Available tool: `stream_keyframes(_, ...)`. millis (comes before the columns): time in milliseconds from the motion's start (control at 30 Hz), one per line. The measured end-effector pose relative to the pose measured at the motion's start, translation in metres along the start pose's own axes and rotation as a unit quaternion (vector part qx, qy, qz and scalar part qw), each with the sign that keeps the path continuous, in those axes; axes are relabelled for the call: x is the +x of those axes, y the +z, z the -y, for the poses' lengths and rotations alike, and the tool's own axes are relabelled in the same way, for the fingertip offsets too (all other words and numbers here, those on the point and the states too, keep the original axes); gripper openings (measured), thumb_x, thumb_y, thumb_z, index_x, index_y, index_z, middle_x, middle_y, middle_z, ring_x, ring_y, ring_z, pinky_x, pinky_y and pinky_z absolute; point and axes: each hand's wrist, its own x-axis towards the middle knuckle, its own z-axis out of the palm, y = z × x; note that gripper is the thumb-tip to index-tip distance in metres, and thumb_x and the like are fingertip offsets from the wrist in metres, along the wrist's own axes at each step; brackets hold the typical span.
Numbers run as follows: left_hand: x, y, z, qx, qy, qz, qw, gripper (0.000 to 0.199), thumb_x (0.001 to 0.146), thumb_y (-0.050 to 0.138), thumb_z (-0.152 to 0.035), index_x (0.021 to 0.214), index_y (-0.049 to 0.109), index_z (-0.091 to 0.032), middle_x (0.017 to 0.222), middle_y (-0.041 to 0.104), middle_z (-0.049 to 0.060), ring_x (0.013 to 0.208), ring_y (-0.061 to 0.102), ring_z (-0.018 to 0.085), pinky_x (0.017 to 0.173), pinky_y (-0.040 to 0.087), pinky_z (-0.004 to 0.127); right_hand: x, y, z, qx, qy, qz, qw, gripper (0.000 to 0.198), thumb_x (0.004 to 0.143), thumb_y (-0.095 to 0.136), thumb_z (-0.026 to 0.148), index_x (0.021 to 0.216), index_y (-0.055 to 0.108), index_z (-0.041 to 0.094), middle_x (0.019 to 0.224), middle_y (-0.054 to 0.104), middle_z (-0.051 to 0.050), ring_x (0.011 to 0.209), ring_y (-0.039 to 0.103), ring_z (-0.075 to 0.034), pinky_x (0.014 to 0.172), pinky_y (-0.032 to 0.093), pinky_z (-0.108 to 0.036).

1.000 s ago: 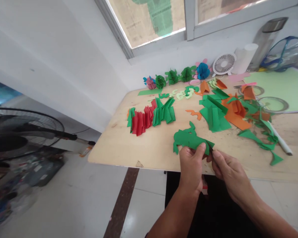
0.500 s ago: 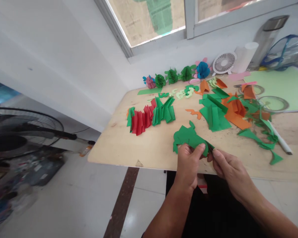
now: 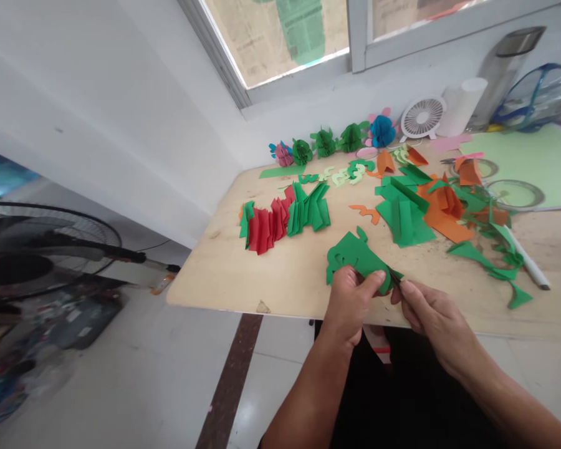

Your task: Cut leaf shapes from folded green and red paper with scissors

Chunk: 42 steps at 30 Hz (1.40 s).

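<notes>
My left hand (image 3: 353, 296) is closed on a piece of green paper (image 3: 353, 249), thumb on top, just over the table's front edge. The paper has curved cut edges on its left side. My right hand (image 3: 430, 308) grips a pair of scissors (image 3: 396, 278), whose dark blades lie at the right edge of the green paper; the handles are hidden in my fingers. A small green curl of paper (image 3: 361, 234) shows just beyond the held piece. An orange cut-out (image 3: 365, 212) lies farther back on the table.
Folded red paper (image 3: 262, 229) and green folded pieces (image 3: 308, 209) lie to the left. Green sheets (image 3: 404, 215), orange pieces (image 3: 442, 209), scraps and a white pen (image 3: 528, 260) lie right. Paper figures (image 3: 325, 143) and a small fan (image 3: 422, 118) stand along the wall.
The green paper has turned and tilted slightly in my left hand, and its cut left side shows more. The scissor blades have shifted a little at the paper's right edge.
</notes>
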Motion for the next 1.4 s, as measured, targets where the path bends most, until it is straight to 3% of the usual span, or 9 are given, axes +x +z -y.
stream_keyframes(200, 0.002, -0.004, -0.004, 0.003, -0.012, 0.026, 1.0, 0.013, 0.067, 0.066, -0.024, 0.068, 0.063, -0.012, 0.064, 0.058, 0.001, 0.061, 0.052, 0.012, 0.065, 0.045, 0.028, 0.001, 0.0, -0.002, -0.009, -0.004, 0.0, 1.0, 0.049, 0.086, 0.044, 0.062, 0.069, 0.055, 0.018, 0.048, 0.027, 0.008, 0.046, 0.022, -0.01, 0.044, 0.016, -0.025)
stream_keyframes(433, -0.002, -0.001, 0.003, -0.021, -0.004, -0.016, 1.0, 0.015, 0.068, 0.067, -0.027, 0.072, 0.064, -0.013, 0.069, 0.063, 0.003, 0.062, 0.054, 0.012, 0.068, 0.046, 0.03, -0.001, 0.003, -0.002, 0.005, -0.004, 0.001, 1.0, 0.048, 0.085, 0.044, 0.062, 0.07, 0.053, 0.018, 0.048, 0.025, 0.009, 0.046, 0.02, -0.009, 0.044, 0.016, -0.024)
stream_keyframes(767, 0.0, -0.002, -0.001, 0.002, -0.002, 0.007, 1.0, 0.013, 0.067, 0.068, -0.025, 0.07, 0.064, -0.013, 0.066, 0.062, 0.002, 0.06, 0.051, 0.012, 0.067, 0.044, 0.028, 0.0, 0.002, 0.0, -0.022, -0.006, -0.008, 1.0, 0.049, 0.085, 0.043, 0.063, 0.07, 0.054, 0.018, 0.048, 0.027, 0.008, 0.046, 0.023, -0.01, 0.043, 0.018, -0.024)
stream_keyframes(1000, -0.002, 0.001, 0.003, -0.02, 0.011, -0.021, 1.0, 0.012, 0.069, 0.066, -0.025, 0.074, 0.064, -0.014, 0.066, 0.06, 0.001, 0.063, 0.052, 0.012, 0.071, 0.045, 0.028, 0.0, 0.003, -0.001, -0.013, -0.001, -0.002, 1.0, 0.049, 0.085, 0.042, 0.063, 0.069, 0.054, 0.018, 0.049, 0.026, 0.008, 0.046, 0.022, -0.01, 0.044, 0.018, -0.024)
stream_keyframes(1400, 0.003, -0.006, -0.004, 0.027, -0.011, 0.03, 0.999, 0.015, 0.065, 0.069, -0.027, 0.071, 0.064, -0.014, 0.069, 0.061, 0.002, 0.061, 0.049, 0.011, 0.063, 0.041, 0.026, 0.0, -0.004, 0.007, -0.059, -0.007, 0.012, 0.998, 0.052, 0.084, 0.041, 0.065, 0.066, 0.058, 0.019, 0.045, 0.027, 0.007, 0.042, 0.024, -0.01, 0.042, 0.019, -0.025)
